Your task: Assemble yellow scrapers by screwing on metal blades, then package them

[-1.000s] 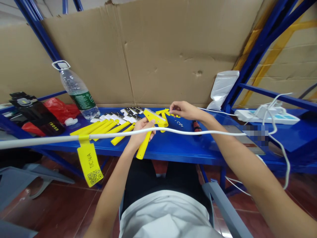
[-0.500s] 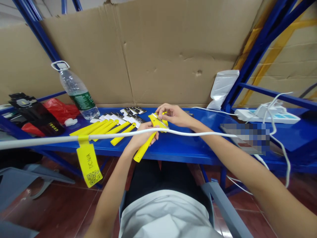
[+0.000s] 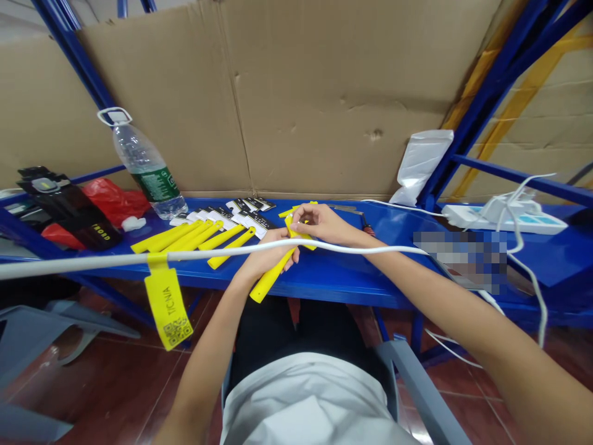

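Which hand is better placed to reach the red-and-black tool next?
Probably the right hand: it is nearer the red-and-black tool, though its fingers are at the yellow scraper's head. The left hand grips that scraper's handle, farther from the tool.

Left hand (image 3: 266, 255) holding, right hand (image 3: 322, 224) touching, a yellow tool (image 3: 269, 282) over the table's (image 3: 343, 278) front edge; bottle (image 3: 155, 181) near back edge.
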### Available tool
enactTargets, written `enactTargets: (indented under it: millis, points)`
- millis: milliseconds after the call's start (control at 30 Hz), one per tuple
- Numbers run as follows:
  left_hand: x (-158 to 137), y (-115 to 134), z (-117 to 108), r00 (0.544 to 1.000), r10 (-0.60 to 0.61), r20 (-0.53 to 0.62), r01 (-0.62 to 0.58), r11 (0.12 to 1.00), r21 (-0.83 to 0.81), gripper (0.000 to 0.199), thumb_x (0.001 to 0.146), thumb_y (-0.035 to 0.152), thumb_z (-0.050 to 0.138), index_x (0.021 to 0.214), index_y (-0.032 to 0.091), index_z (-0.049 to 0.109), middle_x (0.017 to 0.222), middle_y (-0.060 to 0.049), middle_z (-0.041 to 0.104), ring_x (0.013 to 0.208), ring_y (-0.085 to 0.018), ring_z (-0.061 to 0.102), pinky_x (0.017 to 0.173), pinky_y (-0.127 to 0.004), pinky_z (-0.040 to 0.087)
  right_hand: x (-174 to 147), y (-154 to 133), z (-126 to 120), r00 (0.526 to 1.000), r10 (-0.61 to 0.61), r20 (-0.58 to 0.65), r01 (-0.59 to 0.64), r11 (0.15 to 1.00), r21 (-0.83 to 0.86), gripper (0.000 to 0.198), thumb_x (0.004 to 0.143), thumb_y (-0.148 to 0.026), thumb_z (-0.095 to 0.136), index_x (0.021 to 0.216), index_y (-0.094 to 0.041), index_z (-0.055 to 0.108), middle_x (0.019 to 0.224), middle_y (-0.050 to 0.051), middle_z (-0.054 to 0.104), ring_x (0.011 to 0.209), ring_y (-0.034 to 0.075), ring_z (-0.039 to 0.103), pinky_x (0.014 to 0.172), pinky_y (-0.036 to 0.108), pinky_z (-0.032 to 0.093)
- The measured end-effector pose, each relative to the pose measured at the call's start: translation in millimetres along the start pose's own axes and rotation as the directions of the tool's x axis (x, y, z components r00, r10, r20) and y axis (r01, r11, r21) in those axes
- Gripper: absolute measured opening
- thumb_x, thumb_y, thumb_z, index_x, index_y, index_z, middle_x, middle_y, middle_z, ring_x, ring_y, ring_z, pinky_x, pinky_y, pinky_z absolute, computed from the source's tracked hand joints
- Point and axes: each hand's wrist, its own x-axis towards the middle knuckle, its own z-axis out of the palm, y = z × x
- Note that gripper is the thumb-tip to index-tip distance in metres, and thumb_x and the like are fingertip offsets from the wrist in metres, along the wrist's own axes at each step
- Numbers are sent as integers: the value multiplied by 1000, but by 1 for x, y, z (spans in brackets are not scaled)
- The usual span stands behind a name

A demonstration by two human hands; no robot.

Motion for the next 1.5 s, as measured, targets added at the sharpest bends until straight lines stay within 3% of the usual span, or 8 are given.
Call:
enactTargets:
  millis: [233,400,533,667,833,1100,1500]
  points:
    - [1,-1,0,1000,4,6,-4,1000,-2,30,100,44,78,87,19,68,71,-6,73,46,-12,58,43,-22,46,3,2,5,994,96,-57,-88,987,135,45,78,-54,98,91,-23,68,97,2,77,90,19,70,90,37,56]
    - [0,2,1,1000,21,12,-21,1000,20,26,99,42,77,91,19,68,71,-5,72,46,-13,58,42,-23,46,3,-1,5,977,205,-59,-181,944,276,58,67,-48,105,101,-25,64,93,0,77,85,19,71,79,33,55]
    - [0,3,1,1000,22,20,-22,999,30,26,98,42,77,89,19,68,70,-5,72,46,-13,58,43,-23,46,2,-7,4,971,239,-19,-226,941,253,51,69,-48,104,100,-23,71,91,1,77,82,18,70,77,32,52]
    - [0,3,1,1000,22,3,-22,1000,14,26,98,40,78,88,18,68,71,-6,74,46,-12,59,44,-23,46,0,-13,4,979,202,4,-198,954,227,44,73,-53,102,92,-23,76,89,-1,75,82,16,66,76,31,51]
    - [0,7,3,999,29,-31,-29,999,-17,22,96,37,79,92,18,68,68,-4,72,44,-12,58,43,-22,46,1,-5,4,983,185,16,-184,958,222,48,77,-59,99,100,-22,79,90,-1,74,82,17,65,75,30,48]
    - [1,2,0,1000,24,-10,-24,1000,-7,26,98,42,78,95,18,67,70,-4,73,46,-12,59,44,-23,48,-2,-6,1,983,170,72,-180,966,185,46,88,-62,91,105,-21,78,94,0,74,83,17,63,71,29,44]
    - [0,5,1,1000,14,-4,-13,1000,4,25,97,40,76,93,18,66,69,-2,71,46,-11,58,45,-22,47,-2,-8,1,982,185,38,-189,974,122,55,85,-70,88,98,-18,74,89,1,71,79,16,58,70,30,42]
